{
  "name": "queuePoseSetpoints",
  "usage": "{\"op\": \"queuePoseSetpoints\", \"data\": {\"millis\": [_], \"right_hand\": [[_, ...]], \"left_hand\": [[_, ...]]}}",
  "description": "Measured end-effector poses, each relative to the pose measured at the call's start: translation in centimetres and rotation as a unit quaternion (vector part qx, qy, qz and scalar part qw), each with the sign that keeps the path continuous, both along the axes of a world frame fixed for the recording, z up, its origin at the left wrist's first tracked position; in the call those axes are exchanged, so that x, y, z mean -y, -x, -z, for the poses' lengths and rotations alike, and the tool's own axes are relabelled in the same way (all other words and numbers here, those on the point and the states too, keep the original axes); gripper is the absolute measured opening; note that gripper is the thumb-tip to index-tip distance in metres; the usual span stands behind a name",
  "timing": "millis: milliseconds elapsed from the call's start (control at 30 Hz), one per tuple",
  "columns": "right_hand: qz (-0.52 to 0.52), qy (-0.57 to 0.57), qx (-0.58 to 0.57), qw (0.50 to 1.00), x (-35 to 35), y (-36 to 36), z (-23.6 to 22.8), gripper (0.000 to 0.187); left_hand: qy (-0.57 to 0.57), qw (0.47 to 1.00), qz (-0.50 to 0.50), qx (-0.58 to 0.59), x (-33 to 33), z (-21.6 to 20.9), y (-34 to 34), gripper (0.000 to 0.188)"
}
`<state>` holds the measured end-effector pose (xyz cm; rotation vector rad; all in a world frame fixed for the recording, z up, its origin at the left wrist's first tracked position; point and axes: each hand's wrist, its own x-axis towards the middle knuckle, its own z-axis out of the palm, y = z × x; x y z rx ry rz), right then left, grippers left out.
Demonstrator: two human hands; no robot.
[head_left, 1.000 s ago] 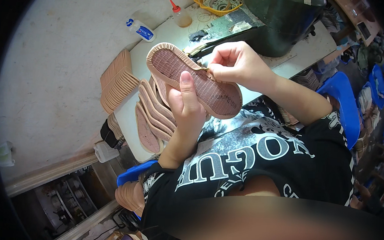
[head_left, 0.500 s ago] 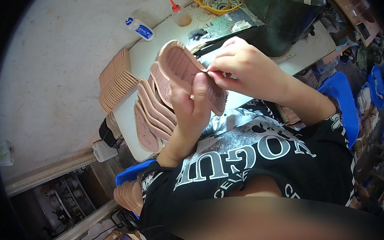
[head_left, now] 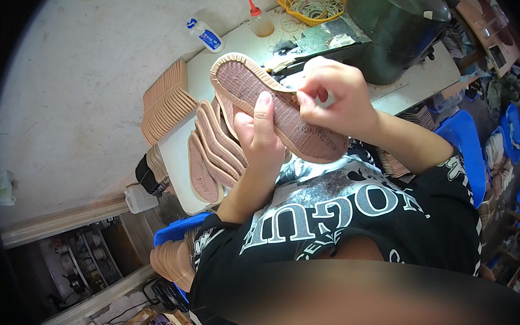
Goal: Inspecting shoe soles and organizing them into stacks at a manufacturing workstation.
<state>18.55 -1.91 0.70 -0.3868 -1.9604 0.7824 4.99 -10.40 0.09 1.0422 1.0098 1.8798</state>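
My left hand (head_left: 261, 130) grips a shoe insole (head_left: 241, 84) at its middle, the thumb lying over its brown textured face. A beige, finely pleated edging runs round the insole's rim. At the rim's right side, the fingers of my right hand (head_left: 338, 99) are pinched together; whether they hold the edging or a thread there is too small to tell. Behind my left hand, several similar insoles (head_left: 210, 150) lie overlapping on the white table (head_left: 178, 178). Farther left, a stacked row of beige insoles (head_left: 167, 106) stands against the wall.
A white glue bottle (head_left: 205, 37) and a red-tipped squeeze bottle (head_left: 259, 22) stand at the back. Beyond them are a yellow basket (head_left: 287, 6) of elastic bands and a dark green machine or bin (head_left: 393, 36). Blue chairs (head_left: 466, 142) flank me, with piled insoles (head_left: 170, 264) at lower left.
The insole has turned so that its brown face shows more fully, its near end swinging right. My right hand has shifted slightly right and down along the rim, still pinching.
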Motion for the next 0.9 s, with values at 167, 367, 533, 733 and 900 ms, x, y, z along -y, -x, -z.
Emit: {"op": "queuePoseSetpoints", "data": {"millis": [167,367,533,733,900], "right_hand": [[0.017,-0.236,-0.043,0.971,-0.7,1.1,-0.2,0.01],[-0.031,-0.016,0.077,0.996,-0.3,0.5,-2.2,0.015],[-0.02,0.032,0.096,0.995,-0.2,0.8,-2.0,0.016],[0.044,-0.11,0.131,0.984,0.5,0.6,-2.6,0.011],[0.112,-0.14,0.175,0.968,1.0,1.0,-2.6,0.008]], "left_hand": [[0.007,1.0,0.003,0.03,0.2,0.0,0.5,0.037],[-0.046,0.996,-0.047,-0.063,0.1,0.4,0.6,0.035],[-0.058,0.985,-0.057,-0.155,0.0,0.7,1.1,0.03],[-0.057,0.967,-0.105,-0.227,0.1,1.0,1.1,0.026],[-0.069,0.946,-0.111,-0.298,-0.4,2.0,1.3,0.023]]}}
